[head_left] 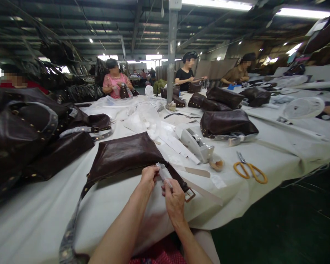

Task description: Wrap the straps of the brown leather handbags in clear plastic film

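Left hand has thumb and fingers pinched on the upper end of a pale translucent strip, and the right hand, lower and just beside it, closes thumb and fingers on the other end, so the strip spans the narrow gap between the two. Whether it is a loose piece or a wrapping around something is hard to tell. Just beyond the left hand lies the dark brown bag, flat on the cloth-covered table. From its corner nearest the hands, a short strap runs past the far side of the right hand to a buckle just beside the knuckles. Left of the left forearm, a longer strap hangs down from the bag's other corner.

To handle the strip well, I would keep both pinches light and level, smooth it from the left hand's end toward the right, and let no crease form under the thumbs. The buckle sits close enough to snag the film, so the right fingers should stay clear of its frame. Beyond the right hand is a tape dispenser; farther to its right, scissors lie within easy reach, handles toward the person
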`<state>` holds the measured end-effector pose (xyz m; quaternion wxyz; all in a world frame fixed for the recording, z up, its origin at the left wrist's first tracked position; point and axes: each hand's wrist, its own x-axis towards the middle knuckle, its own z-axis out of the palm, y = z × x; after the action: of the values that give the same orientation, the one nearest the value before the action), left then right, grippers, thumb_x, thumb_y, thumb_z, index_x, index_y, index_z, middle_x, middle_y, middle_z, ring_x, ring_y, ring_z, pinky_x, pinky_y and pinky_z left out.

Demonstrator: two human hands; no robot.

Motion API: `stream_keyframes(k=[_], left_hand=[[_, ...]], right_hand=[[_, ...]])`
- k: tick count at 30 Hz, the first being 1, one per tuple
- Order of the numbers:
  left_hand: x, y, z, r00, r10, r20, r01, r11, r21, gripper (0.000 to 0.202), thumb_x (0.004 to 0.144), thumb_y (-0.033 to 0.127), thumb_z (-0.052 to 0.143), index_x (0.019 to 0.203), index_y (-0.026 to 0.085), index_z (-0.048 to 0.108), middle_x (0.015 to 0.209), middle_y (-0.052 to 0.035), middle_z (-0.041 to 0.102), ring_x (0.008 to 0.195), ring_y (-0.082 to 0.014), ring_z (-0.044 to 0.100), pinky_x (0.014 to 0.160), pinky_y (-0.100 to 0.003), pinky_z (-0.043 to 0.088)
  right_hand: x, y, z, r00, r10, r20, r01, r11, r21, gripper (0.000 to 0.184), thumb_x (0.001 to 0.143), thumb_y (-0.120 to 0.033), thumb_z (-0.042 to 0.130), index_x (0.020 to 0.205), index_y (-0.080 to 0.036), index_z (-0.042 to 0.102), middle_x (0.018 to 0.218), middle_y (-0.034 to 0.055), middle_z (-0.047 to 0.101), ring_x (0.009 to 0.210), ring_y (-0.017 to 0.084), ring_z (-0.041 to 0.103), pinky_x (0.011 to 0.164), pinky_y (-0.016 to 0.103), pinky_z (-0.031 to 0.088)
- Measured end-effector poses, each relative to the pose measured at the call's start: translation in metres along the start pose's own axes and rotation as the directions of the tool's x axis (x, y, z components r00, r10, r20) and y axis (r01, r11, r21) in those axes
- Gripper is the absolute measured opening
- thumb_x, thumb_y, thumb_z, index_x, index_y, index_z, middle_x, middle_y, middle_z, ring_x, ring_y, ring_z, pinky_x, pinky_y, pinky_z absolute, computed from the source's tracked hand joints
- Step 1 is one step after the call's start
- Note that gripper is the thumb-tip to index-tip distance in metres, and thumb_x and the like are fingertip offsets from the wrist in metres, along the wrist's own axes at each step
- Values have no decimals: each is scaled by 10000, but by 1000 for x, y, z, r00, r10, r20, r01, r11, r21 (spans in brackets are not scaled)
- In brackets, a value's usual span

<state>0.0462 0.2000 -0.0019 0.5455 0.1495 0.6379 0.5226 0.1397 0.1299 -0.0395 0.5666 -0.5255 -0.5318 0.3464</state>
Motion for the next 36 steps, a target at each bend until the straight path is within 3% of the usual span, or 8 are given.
stream_keyframes(k=[4,9,15,20,26,28,32,36], left_hand=[[-1,3,1,999,-45,2,45,999,30,252,914,330,584,1064,129,613,990,-56,652,794,-149,638,686,-314,557],[-5,7,-1,998,-63,11,62,997,55,231,913,311,588,1048,126,613,968,-49,649,769,-139,632,662,-296,553],[-7,7,2,999,-43,29,41,997,64,188,910,279,594,1004,118,616,918,-36,641,717,-118,615,614,-260,539],[-7,7,3,999,-40,28,37,996,85,193,912,277,592,1021,119,611,925,-37,638,713,-116,614,603,-254,539],[-6,9,1,996,-81,29,77,989,126,198,912,283,590,1032,126,610,934,-37,638,726,-123,616,616,-266,542],[-5,8,1,996,-80,29,76,989,128,201,913,285,589,1034,127,609,934,-36,638,724,-122,614,614,-265,540],[-4,6,1,997,-65,34,61,991,119,179,913,282,588,991,123,611,863,-16,627,652,-98,588,559,-231,513],[-2,4,0,998,-50,45,46,994,102,165,913,280,589,930,118,613,786,6,611,584,-79,553,515,-207,480]], right_hand=[[-1,-3,-3,984,179,-7,-177,979,103,384,873,-508,457,780,-173,619,745,45,642,628,171,594,547,260,491],[-7,0,-18,999,7,51,3,980,-199,416,916,-396,326,592,-211,510,597,28,581,582,170,541,597,281,443],[3,-29,-32,960,-279,7,233,790,-567,330,893,-340,451,1102,-140,610,1125,163,646,1059,289,586,894,398,444],[33,-36,-13,987,-88,135,150,810,-567,416,878,-331,527,1226,-104,550,961,134,712,881,277,672,780,356,469],[52,-2,-3,987,83,140,-13,898,-441,232,822,-198,550,1034,-115,592,656,29,681,688,212,664,659,274,446],[48,-1,-4,993,-16,113,72,857,-511,188,839,-180,537,1016,-143,590,737,43,694,737,206,655,672,271,429],[38,-17,-3,943,-287,170,320,631,-707,111,867,-145,530,889,-189,629,890,73,668,837,212,601,711,285,394],[34,-25,3,910,-339,237,397,558,-729,216,884,-95,457,893,-186,653,852,80,657,809,216,580,697,296,388]])
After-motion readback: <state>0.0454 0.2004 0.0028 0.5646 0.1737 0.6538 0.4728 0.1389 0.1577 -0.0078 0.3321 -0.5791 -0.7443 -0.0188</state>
